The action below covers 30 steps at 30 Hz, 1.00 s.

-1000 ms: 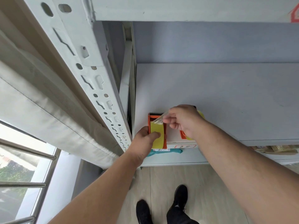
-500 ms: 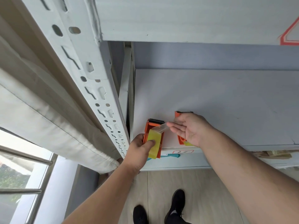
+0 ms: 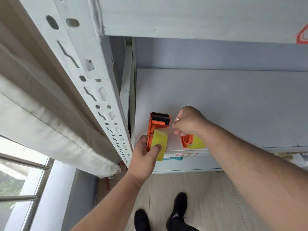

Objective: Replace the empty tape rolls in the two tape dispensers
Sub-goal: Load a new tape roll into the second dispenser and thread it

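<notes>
The tape end (image 3: 166, 130) now lifts clear of the yellow roll (image 3: 159, 144) in the near dispenser (image 3: 157, 124), pinched by my right hand (image 3: 188, 121); threading comes next. My left hand (image 3: 146, 155) grips the roll. The second dispenser (image 3: 187, 141) sits loaded on the shelf (image 3: 216, 105).

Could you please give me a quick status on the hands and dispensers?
Left hand grips orange plastic dispenser with yellow tape roll. Right hand pinches clear tape end. Second orange dispenser on white shelf.

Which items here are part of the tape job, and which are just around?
Job: orange plastic tape dispenser with yellow tape roll, gripped by left hand; right hand pinching clear tape end; second orange dispenser.
Around: white shelf, teal item, red-bordered label.
</notes>
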### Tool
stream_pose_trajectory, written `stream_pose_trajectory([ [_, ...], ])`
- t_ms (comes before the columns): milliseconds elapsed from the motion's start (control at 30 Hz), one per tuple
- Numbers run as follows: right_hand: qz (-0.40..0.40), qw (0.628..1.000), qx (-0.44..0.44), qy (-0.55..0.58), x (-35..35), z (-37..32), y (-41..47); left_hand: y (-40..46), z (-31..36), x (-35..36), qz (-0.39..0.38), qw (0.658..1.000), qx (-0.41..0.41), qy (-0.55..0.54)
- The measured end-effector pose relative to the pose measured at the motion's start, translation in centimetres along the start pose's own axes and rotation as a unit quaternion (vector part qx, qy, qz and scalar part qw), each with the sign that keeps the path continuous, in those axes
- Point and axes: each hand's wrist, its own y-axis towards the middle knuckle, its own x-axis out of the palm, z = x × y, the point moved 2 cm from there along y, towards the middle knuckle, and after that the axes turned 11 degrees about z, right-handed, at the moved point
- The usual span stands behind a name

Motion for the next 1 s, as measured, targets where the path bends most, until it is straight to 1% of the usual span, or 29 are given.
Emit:
stream_pose_trajectory([
  [100,0.003,0.999,-0.022,-0.027,0.0,-0.1,-0.1,-0.3,0.7,0.4,-0.005,1.0,0.018,-0.002],
  [300,0.036,0.999,-0.037,-0.008,-1.4,-1.2,-0.3,-0.7,1.1,0.7,-0.022,0.999,0.038,-0.002],
  [433,0.053,0.997,-0.048,0.0,-2.2,-1.4,-0.5,-1.0,1.4,0.8,-0.004,0.999,0.045,-0.016],
  [500,0.048,0.998,-0.037,0.015,-2.6,-1.5,-0.6,-1.2,1.6,0.9,0.009,0.999,0.044,-0.026],
  [533,0.035,0.998,-0.018,0.041,-2.8,-1.4,-0.7,-1.2,1.7,1.0,0.015,0.998,0.045,-0.028],
  [600,-0.007,0.99,0.048,0.131,-3.4,-1.3,-1.0,-1.3,1.7,1.0,0.022,0.998,0.052,-0.026],
  [667,-0.055,0.965,0.112,0.231,-3.9,-1.2,-1.2,-1.3,1.7,1.0,0.025,0.998,0.055,-0.023],
  [733,-0.102,0.938,0.144,0.298,-4.3,-1.3,-1.3,-1.3,1.7,1.0,0.021,0.998,0.059,-0.022],
  [800,-0.146,0.922,0.148,0.327,-4.7,-1.5,-1.4,-1.5,1.8,1.0,0.016,0.998,0.06,-0.023],
  [867,-0.17,0.922,0.136,0.321,-5.0,-1.6,-1.7,-1.7,1.8,1.0,0.015,0.998,0.064,-0.021],
  [933,-0.158,0.949,0.093,0.256,-5.2,-1.6,-1.9,-1.8,1.8,1.0,0.014,0.997,0.068,-0.016],
  [1000,-0.113,0.979,0.04,0.164,-5.1,-1.4,-1.9,-2.0,2.0,1.0,0.013,0.997,0.067,-0.02],
])
